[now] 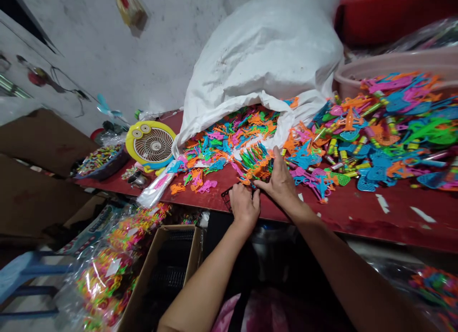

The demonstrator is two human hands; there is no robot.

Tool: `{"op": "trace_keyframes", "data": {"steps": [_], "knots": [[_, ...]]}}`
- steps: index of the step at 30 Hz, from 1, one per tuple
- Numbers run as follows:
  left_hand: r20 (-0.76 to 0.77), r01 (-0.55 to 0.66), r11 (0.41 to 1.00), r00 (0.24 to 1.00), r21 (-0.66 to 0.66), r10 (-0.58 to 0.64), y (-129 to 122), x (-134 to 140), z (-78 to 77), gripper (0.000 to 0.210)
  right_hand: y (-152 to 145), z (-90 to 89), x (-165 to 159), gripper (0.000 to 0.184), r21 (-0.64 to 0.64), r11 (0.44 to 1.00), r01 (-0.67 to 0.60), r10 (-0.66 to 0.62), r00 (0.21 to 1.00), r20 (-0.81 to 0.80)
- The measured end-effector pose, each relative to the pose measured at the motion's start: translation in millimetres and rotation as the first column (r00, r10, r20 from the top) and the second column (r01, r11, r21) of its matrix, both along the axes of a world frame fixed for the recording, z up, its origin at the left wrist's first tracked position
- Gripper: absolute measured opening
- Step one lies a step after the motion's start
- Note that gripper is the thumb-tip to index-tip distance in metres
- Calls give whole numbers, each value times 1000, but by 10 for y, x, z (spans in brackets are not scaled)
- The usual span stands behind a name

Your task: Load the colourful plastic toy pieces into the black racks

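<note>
My left hand [244, 202] is at the table's front edge, fingers curled over a black plastic rack [226, 199] with a grid pattern; most of the rack is hidden beneath it. A row of small plastic toy pieces [255, 162], green and orange with other colours, stands upright and close together just beyond both hands. Against the right side of this row rests my right hand [282, 181], fingers stretched out and thumb apart, pointing towards my left hand. A loose heap of similar pieces [218, 141] spills from a big white sack [265, 46] behind the row.
On the right, toy rackets and capped tubes [372, 146] pile up before a pink tub [393, 65]. A yellow fan [153, 146] and a basin of small pieces [100, 162] stand left on the red table [343, 217]. Below are a cardboard box [195, 246] and bagged toys [103, 270].
</note>
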State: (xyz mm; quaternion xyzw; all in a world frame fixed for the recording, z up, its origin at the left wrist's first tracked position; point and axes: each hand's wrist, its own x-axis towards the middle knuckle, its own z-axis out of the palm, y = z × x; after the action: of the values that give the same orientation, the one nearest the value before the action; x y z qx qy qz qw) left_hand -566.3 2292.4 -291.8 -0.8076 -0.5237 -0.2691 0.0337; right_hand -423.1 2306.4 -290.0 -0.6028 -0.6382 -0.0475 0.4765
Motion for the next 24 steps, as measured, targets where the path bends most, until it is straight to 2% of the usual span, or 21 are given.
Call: {"op": "trace_keyframes", "data": {"steps": [9, 14, 17, 20, 22, 24], "knots": [[-11, -5, 995, 1000, -99, 3, 13, 3, 3, 20, -13, 17, -5, 120, -34, 998, -60, 58, 997, -59], [-74, -3, 989, 997, -148, -8, 56, -14, 67, 20, -71, 56, 104, 110, -91, 970, -227, 209, 962, -174], [-115, -2, 986, 993, -166, -18, 71, 4, 132, 23, -125, 67, 149, 105, -124, 956, -266, 231, 943, -238], [-134, -6, 980, 991, -197, -20, 66, 32, 195, 25, -220, 88, 101, 94, -90, 973, -211, 180, 946, -270], [-138, -14, 975, 990, -220, -17, 61, 41, 218, 26, -306, 121, 18, 81, 4, 995, -101, 99, 963, -251], [-139, -13, 972, 990, -237, -20, 61, 40, 222, 25, -387, 169, -86, 64, 134, 991, 24, 4, 979, -205]]}}
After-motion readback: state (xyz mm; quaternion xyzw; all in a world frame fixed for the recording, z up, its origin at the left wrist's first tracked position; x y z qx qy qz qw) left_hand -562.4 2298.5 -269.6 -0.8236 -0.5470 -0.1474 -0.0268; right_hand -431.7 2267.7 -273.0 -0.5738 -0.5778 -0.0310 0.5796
